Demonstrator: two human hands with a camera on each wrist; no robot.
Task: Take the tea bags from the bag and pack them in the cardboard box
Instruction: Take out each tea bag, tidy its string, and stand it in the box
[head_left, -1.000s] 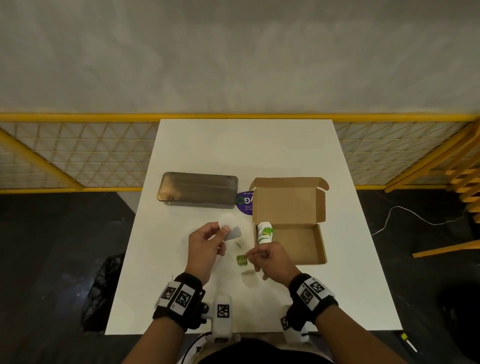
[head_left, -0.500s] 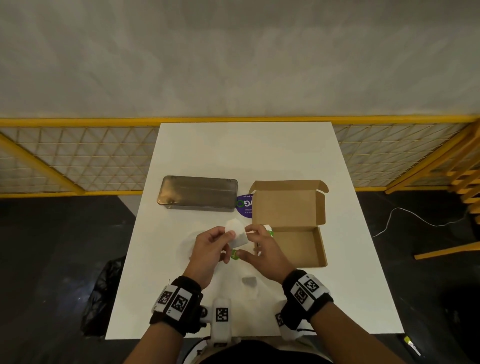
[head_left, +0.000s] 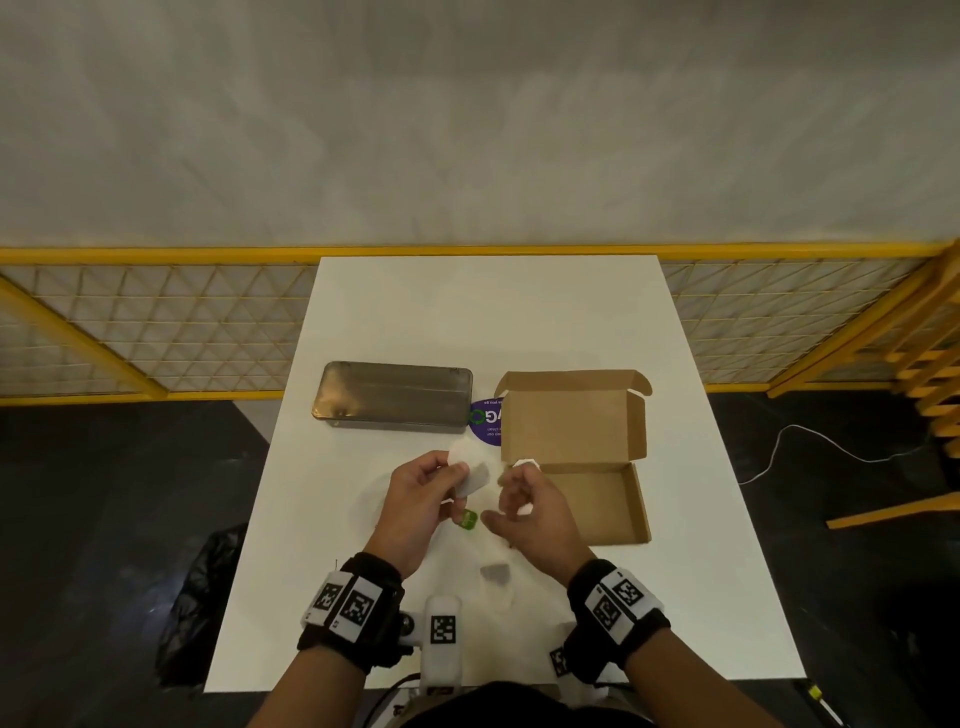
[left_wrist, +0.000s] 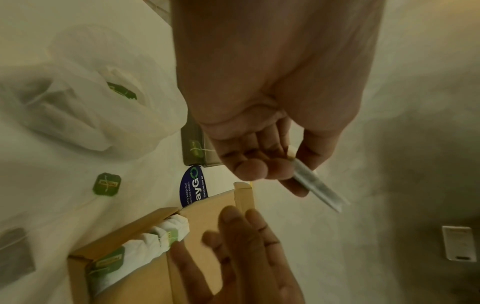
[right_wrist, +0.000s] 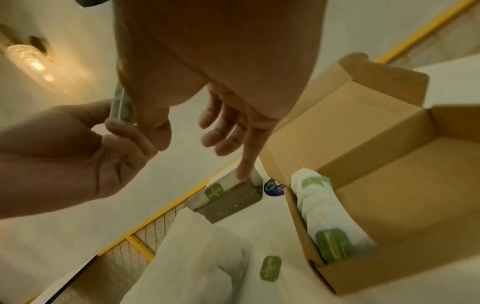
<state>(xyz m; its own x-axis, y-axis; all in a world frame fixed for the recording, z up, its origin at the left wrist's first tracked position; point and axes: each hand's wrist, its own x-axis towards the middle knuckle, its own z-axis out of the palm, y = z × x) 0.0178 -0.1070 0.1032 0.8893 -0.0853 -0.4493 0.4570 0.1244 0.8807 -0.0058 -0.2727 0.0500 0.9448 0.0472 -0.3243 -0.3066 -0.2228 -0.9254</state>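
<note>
My left hand (head_left: 457, 480) pinches a flat grey tea bag (head_left: 475, 478) between thumb and fingers above the table; its edge shows in the left wrist view as tea bag (left_wrist: 317, 189). Its green tag (head_left: 467, 519) dangles just below. My right hand (head_left: 506, 493) hovers beside it with loose, spread fingers (right_wrist: 228, 133) and holds nothing. The open cardboard box (head_left: 613, 499) lies just right of the hands, with white tea bags (right_wrist: 327, 216) packed along its left wall. A translucent plastic bag (left_wrist: 85, 115) with more tea bags lies under the hands.
One loose tea bag (head_left: 496, 571) lies on the white table (head_left: 519, 322) near me. A metal tin (head_left: 395, 395) sits left of the box lid, a purple sticker (head_left: 485, 421) between them. Yellow railing (head_left: 156, 254) runs behind the table.
The right hand came up from the table to the left hand, then let go of the tag and opened. The tag now hangs under the left hand's tea bag.
</note>
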